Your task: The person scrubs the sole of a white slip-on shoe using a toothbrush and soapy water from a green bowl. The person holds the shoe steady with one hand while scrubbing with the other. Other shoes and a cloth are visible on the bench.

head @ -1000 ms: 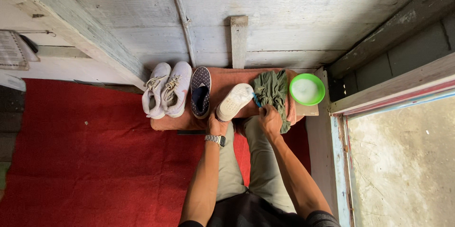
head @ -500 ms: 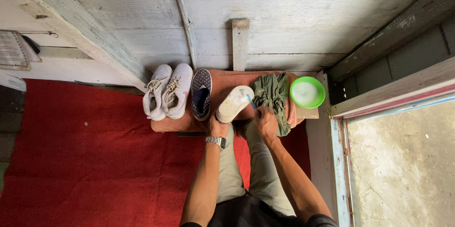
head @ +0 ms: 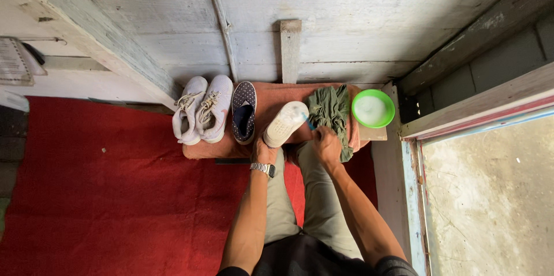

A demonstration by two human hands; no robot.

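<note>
On a low bench covered with an orange-brown cloth [head: 271, 94], the left hand [head: 264, 151], a metal wristwatch [head: 263, 168] on its wrist, grips the heel end of a white slip-on shoe [head: 284, 123] turned sole-up near the bench's front edge. The right hand [head: 325, 140] is closed around a small blue-handled brush [head: 310, 124], pressed against the shoe's side. A crumpled green rag [head: 330, 111] lies just right of the shoe, beside a round green plastic bowl [head: 373, 108] at the right end. A dark dotted slip-on [head: 244, 111] and a pair of pale laced sneakers [head: 203, 109] sit at the left end.
</note>
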